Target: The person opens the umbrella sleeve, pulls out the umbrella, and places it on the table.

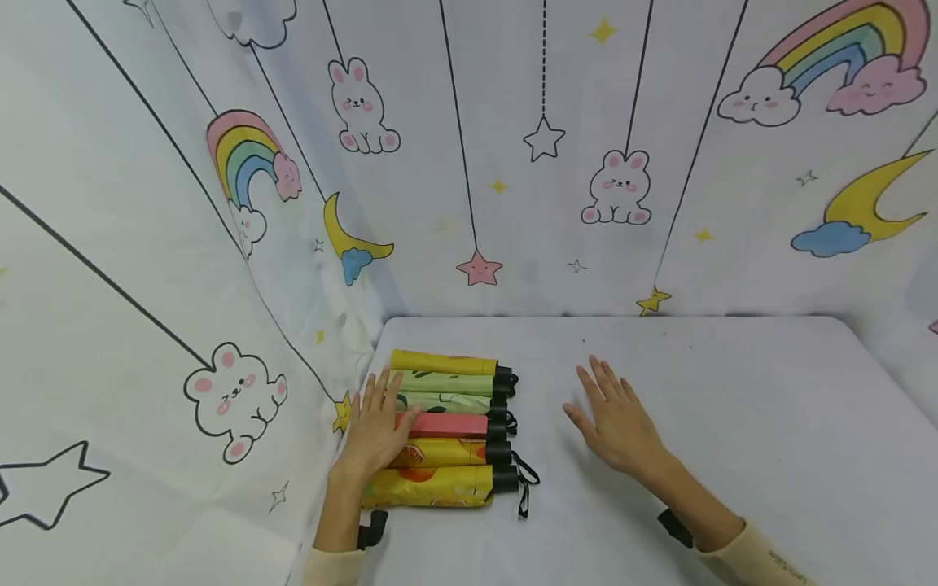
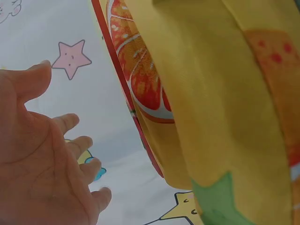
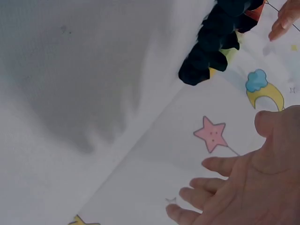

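Several folded umbrellas lie side by side in a column at the table's left. From back to front I see a yellow one [image 1: 443, 363], two light green leaf-printed ones [image 1: 450, 384], a red one [image 1: 450, 425], and two yellow ones with citrus prints [image 1: 432, 488]. Their black handle ends point right. My left hand [image 1: 376, 435] is over their left ends, fingers straight and holding nothing. In the left wrist view, a gap shows between its fingers and the nearest citrus-print umbrella [image 2: 201, 93]. My right hand [image 1: 619, 427] hovers right of the umbrellas, fingers spread, holding nothing.
A white table [image 1: 703, 391] extends to the right of the umbrellas. White cloth walls [image 1: 513, 203] printed with rabbits, stars and rainbows stand behind it and along the left. Black wrist loops [image 1: 523, 488] hang from some handles onto the tabletop.
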Available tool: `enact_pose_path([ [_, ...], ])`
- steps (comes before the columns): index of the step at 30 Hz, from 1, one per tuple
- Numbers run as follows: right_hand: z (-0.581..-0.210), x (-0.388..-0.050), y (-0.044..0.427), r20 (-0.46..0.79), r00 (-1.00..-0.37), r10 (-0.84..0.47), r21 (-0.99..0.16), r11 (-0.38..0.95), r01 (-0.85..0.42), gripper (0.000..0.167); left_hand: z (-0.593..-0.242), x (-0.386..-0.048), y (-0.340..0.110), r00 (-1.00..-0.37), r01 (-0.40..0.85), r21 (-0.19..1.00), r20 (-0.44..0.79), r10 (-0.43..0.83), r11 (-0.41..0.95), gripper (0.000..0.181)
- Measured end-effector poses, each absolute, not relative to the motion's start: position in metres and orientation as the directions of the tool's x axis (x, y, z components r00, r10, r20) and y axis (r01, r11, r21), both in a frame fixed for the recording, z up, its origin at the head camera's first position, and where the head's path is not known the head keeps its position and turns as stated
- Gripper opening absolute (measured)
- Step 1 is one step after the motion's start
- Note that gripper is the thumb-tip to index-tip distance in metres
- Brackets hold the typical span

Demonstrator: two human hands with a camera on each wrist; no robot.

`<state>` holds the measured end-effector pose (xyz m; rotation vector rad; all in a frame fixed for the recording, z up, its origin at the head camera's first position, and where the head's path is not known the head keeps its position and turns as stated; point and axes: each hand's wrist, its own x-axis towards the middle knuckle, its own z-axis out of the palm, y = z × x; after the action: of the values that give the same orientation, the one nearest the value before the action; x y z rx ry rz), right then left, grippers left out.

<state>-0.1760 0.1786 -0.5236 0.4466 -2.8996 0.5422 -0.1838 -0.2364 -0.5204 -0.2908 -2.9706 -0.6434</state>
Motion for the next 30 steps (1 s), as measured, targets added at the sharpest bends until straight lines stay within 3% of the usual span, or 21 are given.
enact_pose_path([
  [18, -0.522, -0.164, 0.151, 0.227, -0.936, -0.27, -0.339, 0.879, -0.336, 0.076, -0.523, -0.152, -0.253, -0.978, 0.178, 0.454, 0.183, 0.104, 0.873, 0.075],
  [30, -0.526, -0.153, 0.13, 0.199, -0.937, -0.286, -0.407, 0.846, -0.344, 0.078, -0.534, -0.135, -0.268, -0.97, 0.186, 0.477, 0.227, 0.084, 0.859, 0.073],
])
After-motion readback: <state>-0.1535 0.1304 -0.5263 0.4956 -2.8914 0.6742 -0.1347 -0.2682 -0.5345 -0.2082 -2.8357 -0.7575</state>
